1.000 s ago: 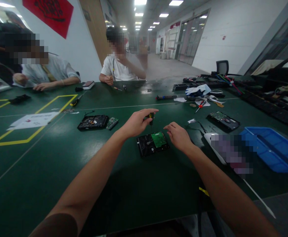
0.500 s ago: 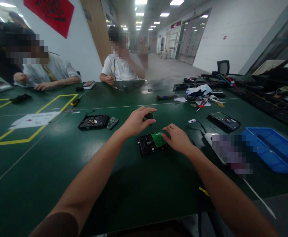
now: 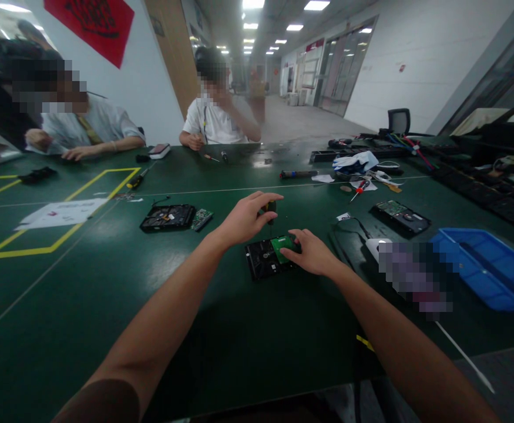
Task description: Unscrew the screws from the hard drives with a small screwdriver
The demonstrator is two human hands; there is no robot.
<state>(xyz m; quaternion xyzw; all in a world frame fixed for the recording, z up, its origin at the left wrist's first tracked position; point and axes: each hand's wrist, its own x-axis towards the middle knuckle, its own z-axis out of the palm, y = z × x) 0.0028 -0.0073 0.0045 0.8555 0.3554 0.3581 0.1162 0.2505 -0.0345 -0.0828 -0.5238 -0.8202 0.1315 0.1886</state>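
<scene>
In front of me on the green table lies a black hard drive [image 3: 263,262] with a green circuit board [image 3: 282,249] on its upper face. A short screwdriver [image 3: 271,208] with a dark and yellow handle stands upright between the thumb and fingers of my left hand [image 3: 250,217]. Its shaft points down toward the drive's far edge; the tip is too small to make out. My right hand [image 3: 312,251] grips the right end of the drive, thumb over the green board and fingers at the far side. That end is partly hidden by the hand.
Left of the drive sit an opened hard drive [image 3: 168,218] and a loose circuit board [image 3: 202,220]. To the right are another hard drive [image 3: 400,216], a blue tray [image 3: 494,267] and a white cabled device [image 3: 375,249]. Two people sit across the table.
My right hand has come down onto the drive's right end, its thumb now over the green board. The screwdriver in my left hand has tilted or turned slightly.
</scene>
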